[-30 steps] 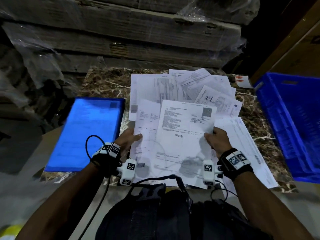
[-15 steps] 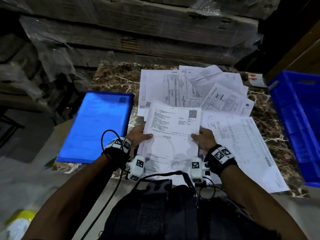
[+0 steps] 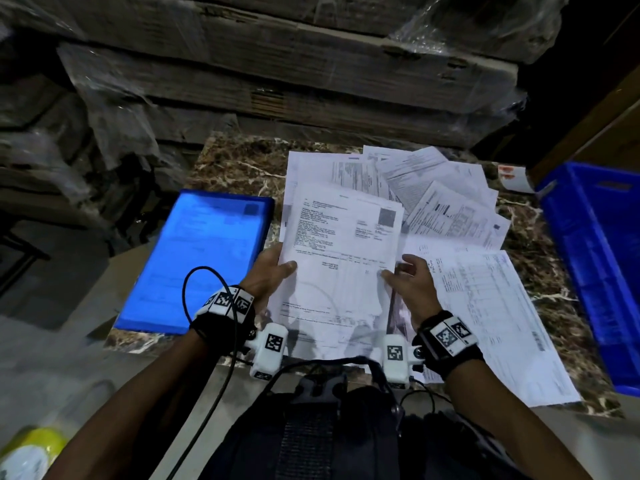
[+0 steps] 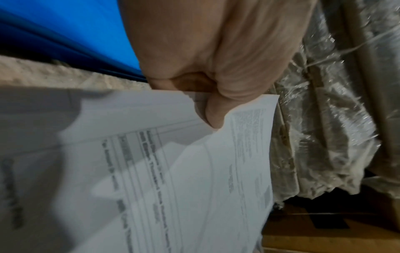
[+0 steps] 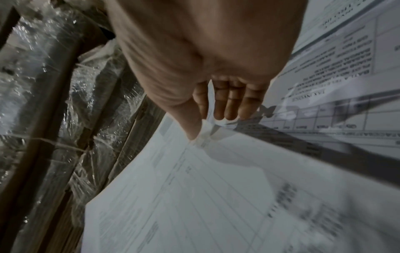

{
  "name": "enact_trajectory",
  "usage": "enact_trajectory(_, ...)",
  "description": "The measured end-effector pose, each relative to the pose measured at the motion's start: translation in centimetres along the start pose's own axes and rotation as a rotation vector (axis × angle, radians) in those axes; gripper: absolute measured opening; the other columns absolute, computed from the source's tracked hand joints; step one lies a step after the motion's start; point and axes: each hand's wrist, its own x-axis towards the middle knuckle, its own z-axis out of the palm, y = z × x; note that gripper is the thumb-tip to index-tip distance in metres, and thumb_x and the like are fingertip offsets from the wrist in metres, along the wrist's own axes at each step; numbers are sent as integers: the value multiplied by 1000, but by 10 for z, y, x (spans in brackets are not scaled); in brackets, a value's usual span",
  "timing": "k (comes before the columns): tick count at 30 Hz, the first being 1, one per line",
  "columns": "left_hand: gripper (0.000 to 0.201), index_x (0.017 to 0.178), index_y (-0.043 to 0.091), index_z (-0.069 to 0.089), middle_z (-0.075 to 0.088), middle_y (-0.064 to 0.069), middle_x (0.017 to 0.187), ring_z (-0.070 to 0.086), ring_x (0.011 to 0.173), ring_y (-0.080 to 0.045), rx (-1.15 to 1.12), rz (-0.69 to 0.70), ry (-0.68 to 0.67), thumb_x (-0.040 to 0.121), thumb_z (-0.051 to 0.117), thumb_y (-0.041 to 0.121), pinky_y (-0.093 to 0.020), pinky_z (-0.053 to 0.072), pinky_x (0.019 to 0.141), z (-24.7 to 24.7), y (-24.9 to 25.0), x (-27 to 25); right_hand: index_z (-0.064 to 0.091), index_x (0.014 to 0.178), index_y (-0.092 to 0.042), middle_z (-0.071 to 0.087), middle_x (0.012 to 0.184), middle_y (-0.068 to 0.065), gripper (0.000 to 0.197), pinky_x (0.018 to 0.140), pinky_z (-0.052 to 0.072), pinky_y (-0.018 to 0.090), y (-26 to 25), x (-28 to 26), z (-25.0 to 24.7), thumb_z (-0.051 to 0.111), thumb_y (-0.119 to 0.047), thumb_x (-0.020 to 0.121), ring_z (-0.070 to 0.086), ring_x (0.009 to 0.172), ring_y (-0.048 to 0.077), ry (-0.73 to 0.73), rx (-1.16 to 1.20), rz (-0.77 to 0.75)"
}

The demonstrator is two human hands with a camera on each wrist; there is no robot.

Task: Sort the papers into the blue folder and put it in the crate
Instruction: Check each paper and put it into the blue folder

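I hold a small stack of printed papers [image 3: 343, 265] lifted above the marble table. My left hand [image 3: 273, 271] pinches its left edge, thumb on top; the left wrist view shows that thumb [image 4: 213, 116] pressed on the sheet [image 4: 194, 179]. My right hand [image 3: 405, 278] pinches the right edge, and the right wrist view shows the thumb and fingers [image 5: 229, 102] clamping the paper's edge [image 5: 194, 196]. The blue folder [image 3: 201, 254] lies closed at the left of the table. The blue crate [image 3: 595, 265] stands at the right.
More loose papers [image 3: 446, 202] fan out across the marble table [image 3: 242, 161] behind and right of the stack. Plastic-wrapped cardboard boxes [image 3: 277, 71] rise directly behind the table. A white and yellow object [image 3: 31, 452] sits low at the left.
The two hands have drawn closer, squaring the sheets into a narrower stack and raising it a little. The view has shifted left.
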Motion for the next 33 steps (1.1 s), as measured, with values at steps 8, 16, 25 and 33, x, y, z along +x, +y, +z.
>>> enact_trajectory(8,38,129,-6,47,56,-19,127,56,113,-32,-125,118,68,91,47,-10,-42,47,97,-12,29,-7,58,122,-1,65,119,17,36,100,47,46,-32,-8,13,61,6,87,62,111,31,-185,54,-62)
enact_trajectory(16,38,118,4,58,64,-13,117,60,108,-30,293,168,320,80,58,4,-35,48,89,-4,28,-18,64,100,-14,70,101,6,24,87,54,37,-51,-18,23,60,6,87,66,95,23,-164,-89,-244)
enact_trajectory(25,16,103,1,46,60,-29,94,56,88,-47,567,95,656,90,50,9,-46,41,68,21,14,-43,64,93,-22,71,95,5,17,85,54,51,-53,-27,15,63,-7,86,67,91,28,-217,-176,-336)
enact_trajectory(33,18,108,2,52,65,-26,96,58,89,-46,587,204,691,92,51,11,-45,45,68,13,19,-57,60,104,-5,66,89,-10,13,77,57,33,-66,-51,14,58,-5,91,66,88,17,-228,-133,-429)
